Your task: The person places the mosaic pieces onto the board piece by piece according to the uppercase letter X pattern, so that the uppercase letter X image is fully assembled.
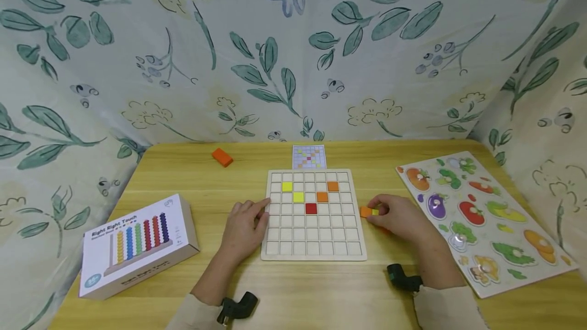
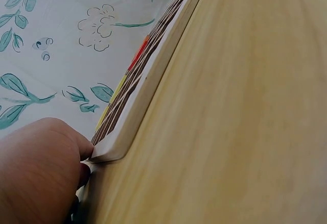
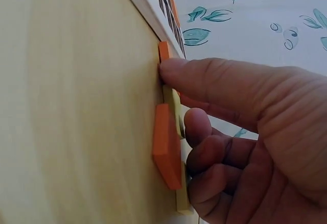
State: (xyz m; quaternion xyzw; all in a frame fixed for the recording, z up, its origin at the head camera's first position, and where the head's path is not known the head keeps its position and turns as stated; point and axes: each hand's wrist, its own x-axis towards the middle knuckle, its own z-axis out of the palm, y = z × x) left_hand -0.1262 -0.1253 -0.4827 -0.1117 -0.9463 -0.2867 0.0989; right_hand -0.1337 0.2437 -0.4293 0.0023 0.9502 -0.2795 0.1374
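Beige sleeves nearest cam. L hand rests palm-down, fingers loosely extended, touching L edge of grid board, mid-surface. R hand curls over orange tile just R of board; can't tell if pinched. Box, far L, reads "Right Right Touch".

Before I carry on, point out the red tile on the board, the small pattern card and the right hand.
Red tile [image 1: 311, 209]: head view, middle of its top face.
Pattern card [image 1: 309, 157]: head view, middle of its visible printed face.
Right hand [image 1: 398, 216]: head view, middle of the hand.
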